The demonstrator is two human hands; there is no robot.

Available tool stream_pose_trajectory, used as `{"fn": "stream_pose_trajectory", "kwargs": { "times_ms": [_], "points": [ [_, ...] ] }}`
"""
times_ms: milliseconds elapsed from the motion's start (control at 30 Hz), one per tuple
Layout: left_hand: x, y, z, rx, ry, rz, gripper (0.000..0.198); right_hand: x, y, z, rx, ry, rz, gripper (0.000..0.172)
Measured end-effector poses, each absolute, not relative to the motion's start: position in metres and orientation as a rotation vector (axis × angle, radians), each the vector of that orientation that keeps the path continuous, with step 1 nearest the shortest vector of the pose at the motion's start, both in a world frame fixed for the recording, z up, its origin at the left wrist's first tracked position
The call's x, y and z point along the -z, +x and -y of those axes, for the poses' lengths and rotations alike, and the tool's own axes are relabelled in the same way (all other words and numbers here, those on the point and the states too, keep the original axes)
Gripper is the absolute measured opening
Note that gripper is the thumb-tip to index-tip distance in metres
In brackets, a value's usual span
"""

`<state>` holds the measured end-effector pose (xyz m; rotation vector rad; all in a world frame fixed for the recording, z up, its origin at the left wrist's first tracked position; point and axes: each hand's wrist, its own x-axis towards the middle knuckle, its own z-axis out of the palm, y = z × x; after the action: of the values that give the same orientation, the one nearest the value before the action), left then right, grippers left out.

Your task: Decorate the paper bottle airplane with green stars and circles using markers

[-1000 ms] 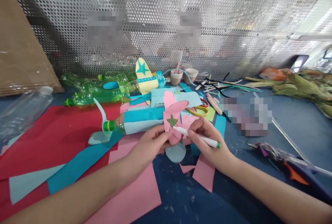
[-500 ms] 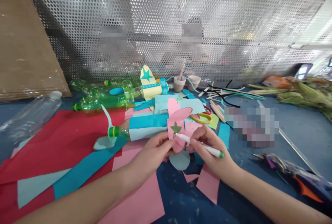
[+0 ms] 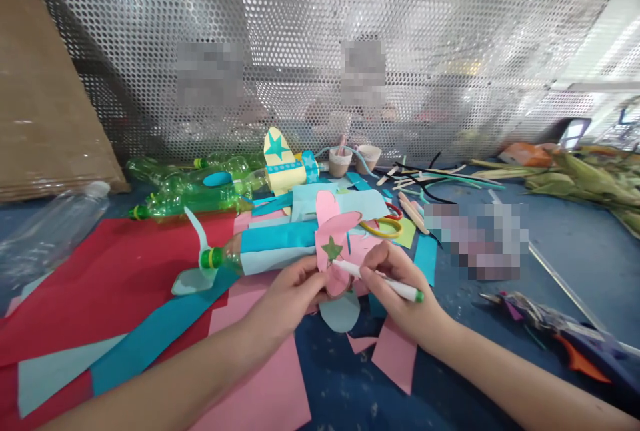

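A bottle plane (image 3: 273, 242) wrapped in teal and light blue paper lies in front of me, with a green cap and a light blue propeller (image 3: 195, 264) at its left end. Its pink paper tail (image 3: 333, 234) carries a green star. My left hand (image 3: 290, 294) pinches the lower edge of that pink tail. My right hand (image 3: 400, 288) grips a white marker with a green end (image 3: 383, 279), tip resting on the pink paper just under the star.
Red, teal and pink paper sheets (image 3: 110, 284) cover the blue table. Green bottles (image 3: 190, 184), a yellow-winged bottle plane (image 3: 280, 158), scissors (image 3: 383, 224), sticks, paper cups (image 3: 340, 161) and a clear bottle (image 3: 50, 231) lie behind. A perforated metal screen (image 3: 325, 51) stands at the back.
The view shifted slightly; both hands stay on the pink tail, and the marker tip remains beside the green star with only a small movement.
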<state>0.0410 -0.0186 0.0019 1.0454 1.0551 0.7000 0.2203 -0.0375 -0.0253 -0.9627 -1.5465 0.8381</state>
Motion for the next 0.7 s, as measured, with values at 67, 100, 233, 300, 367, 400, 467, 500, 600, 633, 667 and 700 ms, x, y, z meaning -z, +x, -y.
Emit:
{"fn": "stream_pose_trajectory", "kwargs": {
  "times_ms": [67, 100, 233, 300, 367, 400, 467, 500, 600, 633, 667, 700],
  "points": [
    [-0.0025, 0.0410, 0.0186, -0.701, 1.053, -1.049, 0.021, 0.0246, 0.2203, 0.0375, -0.843, -0.963, 1.544, 0.018],
    [-0.0027, 0.0411, 0.0186, -0.698, 1.057, -1.054, 0.022, 0.0242, 0.2202, 0.0376, -0.846, -0.967, 1.543, 0.018],
    [-0.0029, 0.0410, 0.0194, -0.682, 1.062, -1.085, 0.025, 0.0228, 0.2201, 0.0378, -0.821, -0.974, 1.551, 0.018],
    [-0.0030, 0.0408, 0.0199, -0.684, 1.062, -1.080, 0.025, 0.0227, 0.2201, 0.0379, -0.810, -0.971, 1.555, 0.018],
    [-0.0031, 0.0407, 0.0200, -0.690, 1.059, -1.064, 0.025, 0.0228, 0.2201, 0.0380, -0.813, -0.977, 1.554, 0.017],
    [-0.0031, 0.0407, 0.0198, -0.689, 1.059, -1.058, 0.025, 0.0230, 0.2201, 0.0381, -0.816, -0.983, 1.554, 0.017],
    [-0.0031, 0.0408, 0.0193, -0.686, 1.061, -1.053, 0.024, 0.0234, 0.2201, 0.0381, -0.814, -0.988, 1.556, 0.017],
    [-0.0029, 0.0408, 0.0190, -0.687, 1.063, -1.052, 0.023, 0.0235, 0.2200, 0.0381, -0.811, -0.986, 1.558, 0.018],
    [-0.0023, 0.0409, 0.0185, -0.697, 1.067, -1.045, 0.022, 0.0239, 0.2201, 0.0378, -0.810, -0.978, 1.558, 0.017],
    [-0.0022, 0.0409, 0.0186, -0.703, 1.067, -1.041, 0.022, 0.0240, 0.2203, 0.0377, -0.811, -0.978, 1.557, 0.018],
    [-0.0022, 0.0408, 0.0187, -0.706, 1.067, -1.037, 0.023, 0.0241, 0.2206, 0.0376, -0.810, -0.978, 1.557, 0.018],
    [-0.0025, 0.0408, 0.0189, -0.706, 1.067, -1.033, 0.023, 0.0241, 0.2210, 0.0375, -0.806, -0.976, 1.557, 0.018]
  ]
}}
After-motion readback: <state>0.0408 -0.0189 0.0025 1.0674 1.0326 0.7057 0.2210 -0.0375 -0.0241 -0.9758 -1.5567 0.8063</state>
